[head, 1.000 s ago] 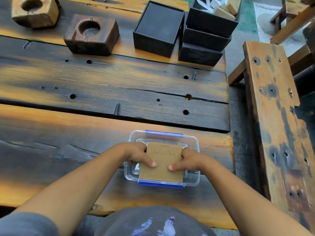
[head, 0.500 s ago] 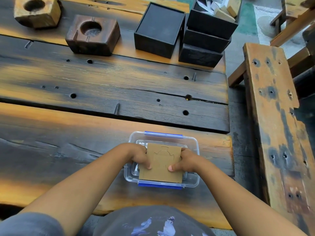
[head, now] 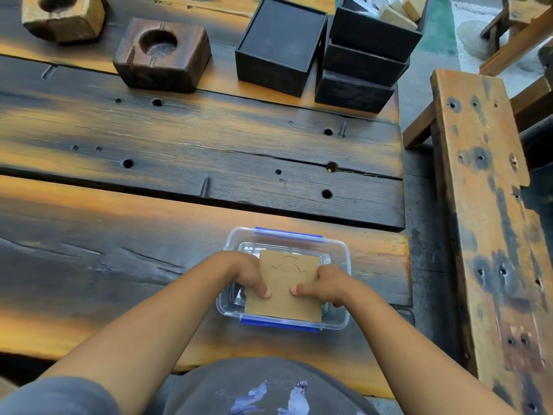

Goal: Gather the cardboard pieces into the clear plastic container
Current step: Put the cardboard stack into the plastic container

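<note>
Near the front edge of the table (head: pixel 89 265), toward its right corner, the clear plastic container (head: pixel 341 250) sits with its blue latches front and back, and you hold the cardboard pieces (head: pixel 284 283) right over its opening. Your left hand (head: pixel 248 274) is clamped on the left edge of the cardboard and your right hand (head: pixel 326 284) on the right edge, each thumb pressed on the top face near the middle. The cardboard looks like a thin, flat, light stack, stiff enough to hold its shape yet likely to bend if you squeeze hard. Gripping both side edges, as you do now, seems the sound choice; it keeps loose sheets from sliding apart. The surface looks dry and matte, so slipping should be a small worry.

How many sheets you hold cannot be told, since only the top face with its faint cut outline shows. Your fingers under the stack are hidden. Whether the near edge rests on the container rim or hangs just above it is unclear. Something pale lies inside the container beneath the cardboard, but you cannot make out what.
</note>
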`<move>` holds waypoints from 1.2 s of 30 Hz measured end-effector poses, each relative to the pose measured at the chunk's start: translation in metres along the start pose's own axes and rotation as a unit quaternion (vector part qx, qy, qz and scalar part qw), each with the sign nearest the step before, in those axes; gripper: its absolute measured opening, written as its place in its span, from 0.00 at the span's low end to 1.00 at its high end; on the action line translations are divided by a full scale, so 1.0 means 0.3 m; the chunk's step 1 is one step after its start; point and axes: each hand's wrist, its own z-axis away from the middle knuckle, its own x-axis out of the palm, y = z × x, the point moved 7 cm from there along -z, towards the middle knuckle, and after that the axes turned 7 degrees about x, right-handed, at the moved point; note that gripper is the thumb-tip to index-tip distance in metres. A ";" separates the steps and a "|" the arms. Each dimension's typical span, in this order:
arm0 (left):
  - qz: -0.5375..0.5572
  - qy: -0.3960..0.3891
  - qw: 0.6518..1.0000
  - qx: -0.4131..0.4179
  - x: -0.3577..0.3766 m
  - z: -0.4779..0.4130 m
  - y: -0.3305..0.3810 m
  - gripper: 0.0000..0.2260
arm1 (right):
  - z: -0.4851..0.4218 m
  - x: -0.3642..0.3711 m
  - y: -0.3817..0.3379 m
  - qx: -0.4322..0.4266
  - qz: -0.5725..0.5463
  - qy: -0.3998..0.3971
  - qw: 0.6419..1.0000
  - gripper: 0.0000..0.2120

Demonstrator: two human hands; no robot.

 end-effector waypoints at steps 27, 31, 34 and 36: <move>-0.082 0.150 0.985 -0.028 0.008 0.006 0.018 0.30 | -0.052 0.041 0.012 0.012 0.064 0.093 0.994 0.40; -0.091 0.183 0.979 -0.024 0.006 0.009 0.008 0.31 | -0.034 0.050 0.007 0.015 0.026 0.129 0.991 0.40; -0.100 0.228 0.968 -0.013 0.002 0.046 0.021 0.31 | 0.002 0.039 0.011 0.017 -0.007 0.176 0.984 0.46; -0.085 0.278 0.957 0.004 0.020 0.090 0.025 0.31 | 0.042 0.039 0.011 0.007 -0.003 0.208 0.978 0.47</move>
